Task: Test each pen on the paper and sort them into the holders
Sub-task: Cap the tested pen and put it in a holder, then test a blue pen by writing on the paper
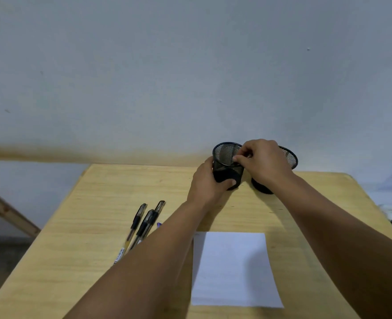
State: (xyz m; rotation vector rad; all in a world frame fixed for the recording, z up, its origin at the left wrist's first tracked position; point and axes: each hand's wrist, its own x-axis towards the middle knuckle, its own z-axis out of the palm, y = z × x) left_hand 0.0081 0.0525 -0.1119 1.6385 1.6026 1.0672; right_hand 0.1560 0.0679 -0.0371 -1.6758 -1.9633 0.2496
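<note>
The left hand [210, 180] wraps its grip round the lower wall of the near mesh holder [227, 165], thumb across the front; the right hand [263, 161] pinches that holder's rim, whether on something small I cannot tell. A second holder [289, 157] stands just behind the right wrist. The mesh looks light and stiff, likely to tip, so the base is the safe hold. Three pens [144, 223] lie left of the paper [234, 270] on the table [98, 203]; slim and smooth, they are best pinched mid-barrel.
</note>
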